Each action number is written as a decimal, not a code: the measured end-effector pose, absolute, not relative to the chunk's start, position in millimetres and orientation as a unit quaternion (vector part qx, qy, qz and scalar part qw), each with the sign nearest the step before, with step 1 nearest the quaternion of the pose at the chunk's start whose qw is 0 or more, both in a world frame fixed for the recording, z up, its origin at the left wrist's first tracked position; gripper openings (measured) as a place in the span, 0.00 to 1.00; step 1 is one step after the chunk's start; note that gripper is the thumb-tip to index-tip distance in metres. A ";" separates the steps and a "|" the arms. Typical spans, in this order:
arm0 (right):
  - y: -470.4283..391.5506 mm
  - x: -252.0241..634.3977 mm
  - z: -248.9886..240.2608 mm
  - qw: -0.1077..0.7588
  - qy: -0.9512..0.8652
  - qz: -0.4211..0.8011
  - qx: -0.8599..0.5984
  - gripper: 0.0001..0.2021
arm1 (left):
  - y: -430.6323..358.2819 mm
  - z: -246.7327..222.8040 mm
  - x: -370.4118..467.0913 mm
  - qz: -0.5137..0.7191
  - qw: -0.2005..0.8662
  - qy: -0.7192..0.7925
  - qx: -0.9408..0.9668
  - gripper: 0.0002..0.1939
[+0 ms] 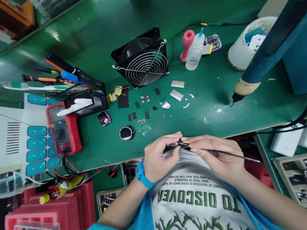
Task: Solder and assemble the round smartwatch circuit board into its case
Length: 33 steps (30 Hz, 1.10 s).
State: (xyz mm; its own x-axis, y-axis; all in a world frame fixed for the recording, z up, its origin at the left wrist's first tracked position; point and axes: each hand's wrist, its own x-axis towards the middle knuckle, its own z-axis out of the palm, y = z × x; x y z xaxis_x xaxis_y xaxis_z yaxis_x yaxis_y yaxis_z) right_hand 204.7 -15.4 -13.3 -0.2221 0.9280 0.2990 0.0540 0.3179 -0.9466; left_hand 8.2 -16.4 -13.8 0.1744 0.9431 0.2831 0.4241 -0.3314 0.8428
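Note:
At the bench's front edge, my left hand [160,156] pinches a small dark part with a light spot [176,143] between thumb and fingers. Its kind is too small to make out. My right hand [218,151] is closed around a slender dark metal tool [241,158], whose tip meets the small part. The tool's back end sticks out past the right palm. On the bench just beyond my hands lie a round watch body [126,133] and a purple-edged square watch [104,118].
Small loose parts and black pads [147,115] lie mid-bench. Behind them stands a fan [145,64]. A squeeze bottle [195,52] and white tub [238,57] are at the back right, with a corded blue tool [258,50] overhead. A red multimeter [64,131] and tool holder [92,87] stand left.

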 end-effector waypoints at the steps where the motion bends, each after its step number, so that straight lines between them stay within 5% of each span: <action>1: -15.1 204.6 -13.0 0.492 -0.645 0.442 -0.383 0.15 | -16.6 -14.0 8.3 0.419 0.308 0.486 0.702 0.14; 33: -16.7 203.5 -10.5 0.500 -0.639 0.439 -0.386 0.15 | -17.4 -11.8 11.2 0.422 0.281 0.502 0.701 0.13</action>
